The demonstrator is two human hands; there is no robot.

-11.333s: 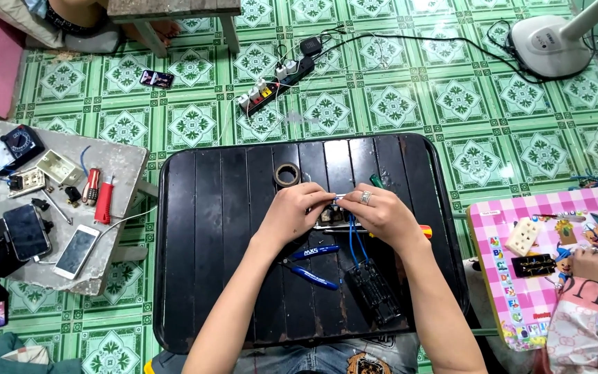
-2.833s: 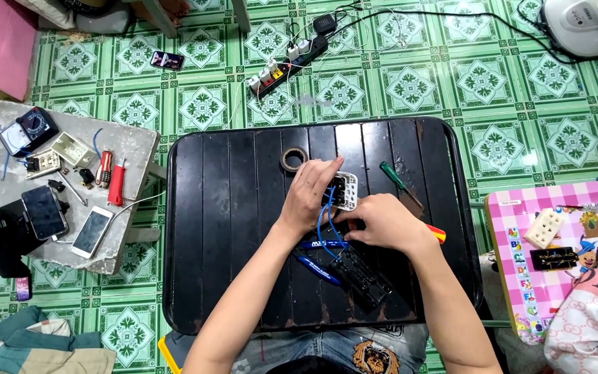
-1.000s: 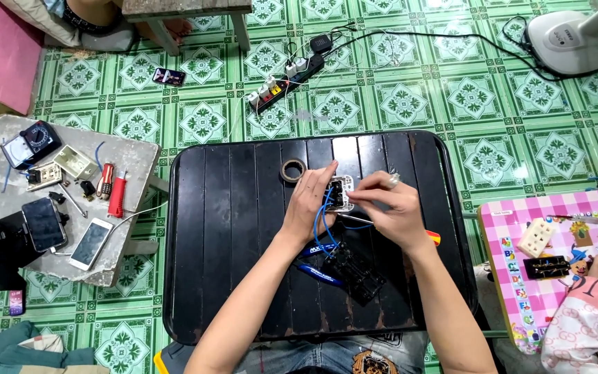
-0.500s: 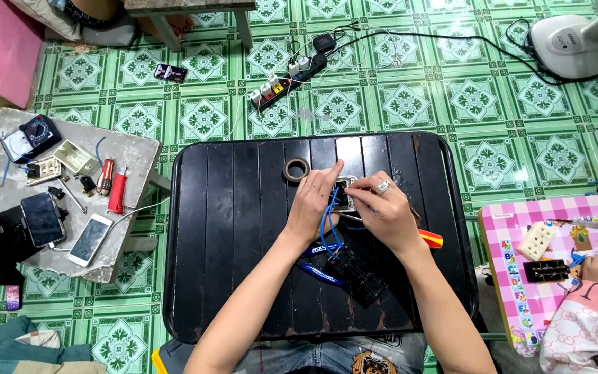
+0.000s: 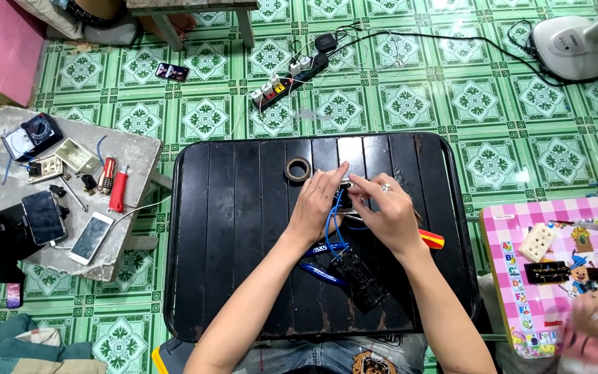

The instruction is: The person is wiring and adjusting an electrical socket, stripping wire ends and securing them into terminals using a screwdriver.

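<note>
Here, above a black slatted table (image 5: 243, 228), the left hand (image 5: 316, 208) and right hand (image 5: 385, 211) pinch a small, probably light and rigid socket part (image 5: 345, 188) with springy blue wires (image 5: 338, 211), seemingly best gripped by its edges.

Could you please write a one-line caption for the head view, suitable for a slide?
Both hands, left and right, work a small device with blue wires over a black table.

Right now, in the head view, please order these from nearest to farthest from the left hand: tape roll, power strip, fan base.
From the left hand:
1. Tape roll, just up-left on the black table.
2. Power strip, on the floor beyond the table.
3. Fan base, far top right corner.
</note>
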